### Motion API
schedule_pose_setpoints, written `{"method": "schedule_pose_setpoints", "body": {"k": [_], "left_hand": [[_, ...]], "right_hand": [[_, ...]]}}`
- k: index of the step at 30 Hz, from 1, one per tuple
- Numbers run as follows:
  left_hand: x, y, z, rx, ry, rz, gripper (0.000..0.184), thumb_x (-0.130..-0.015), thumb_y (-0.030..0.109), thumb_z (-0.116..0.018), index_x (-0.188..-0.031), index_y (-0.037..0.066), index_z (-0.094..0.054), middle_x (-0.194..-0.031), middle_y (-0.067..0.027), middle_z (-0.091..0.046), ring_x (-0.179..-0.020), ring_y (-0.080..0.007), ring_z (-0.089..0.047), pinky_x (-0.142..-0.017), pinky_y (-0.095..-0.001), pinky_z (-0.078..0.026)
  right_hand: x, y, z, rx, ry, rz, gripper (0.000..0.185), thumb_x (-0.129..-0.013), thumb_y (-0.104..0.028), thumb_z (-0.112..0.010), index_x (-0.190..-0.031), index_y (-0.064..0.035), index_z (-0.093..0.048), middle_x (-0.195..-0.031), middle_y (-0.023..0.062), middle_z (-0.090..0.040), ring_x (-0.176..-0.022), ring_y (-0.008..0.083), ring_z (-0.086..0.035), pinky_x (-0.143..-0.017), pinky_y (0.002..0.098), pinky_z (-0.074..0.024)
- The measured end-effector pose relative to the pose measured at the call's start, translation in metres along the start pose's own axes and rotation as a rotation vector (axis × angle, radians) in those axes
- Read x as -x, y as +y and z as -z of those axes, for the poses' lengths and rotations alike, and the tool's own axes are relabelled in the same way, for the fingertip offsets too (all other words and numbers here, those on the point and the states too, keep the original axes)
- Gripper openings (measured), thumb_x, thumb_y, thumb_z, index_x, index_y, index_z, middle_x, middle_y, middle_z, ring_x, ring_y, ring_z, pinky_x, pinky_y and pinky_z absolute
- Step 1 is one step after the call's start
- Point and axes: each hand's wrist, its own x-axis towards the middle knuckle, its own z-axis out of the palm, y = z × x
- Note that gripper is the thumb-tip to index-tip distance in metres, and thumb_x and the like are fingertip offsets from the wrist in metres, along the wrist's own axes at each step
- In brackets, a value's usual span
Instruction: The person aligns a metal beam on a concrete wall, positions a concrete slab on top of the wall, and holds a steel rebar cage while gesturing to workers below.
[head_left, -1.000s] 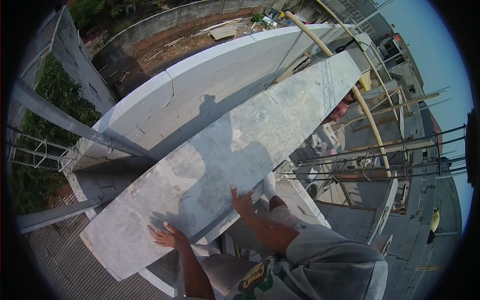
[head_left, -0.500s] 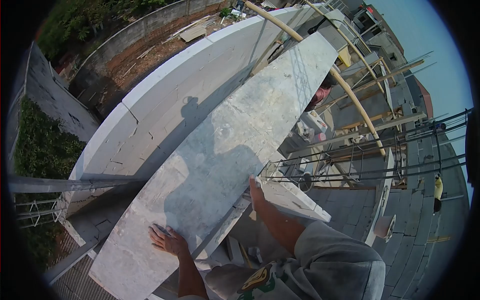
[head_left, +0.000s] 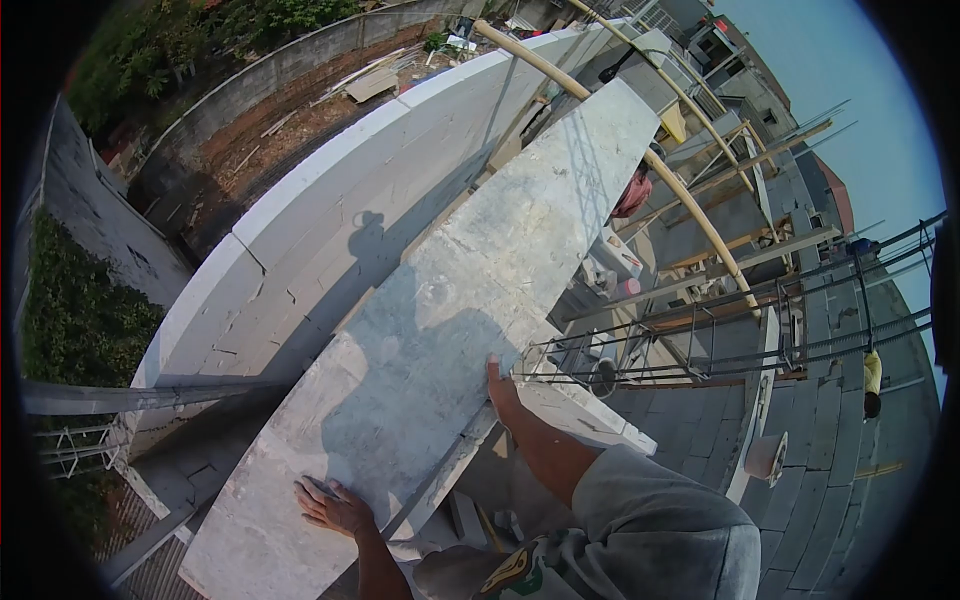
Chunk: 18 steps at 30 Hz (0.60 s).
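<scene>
- Climbing foliage (head_left: 90,290) at far left, fading into the dark border.
- Grey bar (head_left: 150,398), its right end lost in shadow.
- White block wall (head_left: 320,200), curving upward, its lower part hidden.
- Left hand (head_left: 335,508): open, palm down, fingers spread on the grey board (head_left: 430,290).
- This board slants from lower left to upper right between the wall and the wearer's shirt (head_left: 650,520); its near end is cut off below.
- Right hand (head_left: 503,390): thumb at the board's near edge, fingers out of sight; I cannot tell whether it grips.
- Shirt print (head_left: 505,572): yellow and green, cropped, unreadable.
- Reddish cloth (head_left: 632,195), partly hidden by the board's far end.
- Yellow-and-black shape (head_left: 873,382), too small to identify.
</scene>
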Motion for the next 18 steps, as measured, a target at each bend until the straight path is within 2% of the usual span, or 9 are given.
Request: {"method": "schedule_pose_setpoints", "body": {"k": [6,9,12,15,18], "left_hand": [[0.000,0.001,0.002,-0.005,0.002,-0.014,0.057,-0.095,0.051,-0.028,-0.139,0.015,-0.032,-0.144,-0.0100,-0.029,-0.134,-0.0288,-0.026,-0.108,-0.0562,-0.015],[-0.001,0.001,0.003,-0.005,-0.001,-0.022,0.057,-0.095,0.051,-0.029,-0.138,0.014,-0.033,-0.144,-0.0106,-0.030,-0.134,-0.0291,-0.026,-0.108,-0.0561,-0.015],[-0.001,0.002,0.004,-0.010,-0.003,-0.026,0.057,-0.094,0.051,-0.031,-0.137,0.013,-0.034,-0.143,-0.0113,-0.031,-0.133,-0.0294,-0.027,-0.108,-0.0560,-0.014],[-0.001,0.004,0.003,-0.009,-0.008,-0.032,0.057,-0.094,0.051,-0.032,-0.136,0.012,-0.035,-0.142,-0.0119,-0.032,-0.133,-0.0297,-0.028,-0.108,-0.0559,-0.014],[0.000,0.005,0.003,-0.011,-0.008,-0.037,0.058,-0.094,0.051,-0.033,-0.135,0.011,-0.037,-0.141,-0.0125,-0.033,-0.132,-0.0300,-0.028,-0.108,-0.0557,-0.014]], "right_hand": [[0.001,-0.003,0.001,0.036,0.046,0.010,0.107,-0.077,-0.078,-0.034,-0.129,0.0157,-0.036,-0.130,0.0347,-0.040,-0.126,0.0420,-0.037,-0.103,0.0408,-0.0313],[0.011,-0.009,0.004,0.036,0.031,0.056,0.106,-0.078,-0.078,-0.033,-0.126,0.0162,-0.040,-0.126,0.0332,-0.046,-0.121,0.0408,-0.044,-0.100,0.0393,-0.0352],[0.001,0.000,-0.002,0.053,0.099,0.115,0.104,-0.079,-0.078,-0.032,-0.126,0.0146,-0.041,-0.126,0.0321,-0.047,-0.121,0.0400,-0.044,-0.100,0.0393,-0.0350],[-0.019,0.013,-0.001,0.216,0.064,0.057,0.099,-0.079,-0.075,-0.035,-0.125,0.0117,-0.044,-0.126,0.0293,-0.048,-0.121,0.0383,-0.046,-0.100,0.0396,-0.0349],[-0.021,0.017,0.005,0.074,0.024,0.202,0.091,-0.080,-0.070,-0.043,-0.125,0.0088,-0.046,-0.125,0.0239,-0.052,-0.118,0.0339,-0.049,-0.098,0.0377,-0.0365]]}}
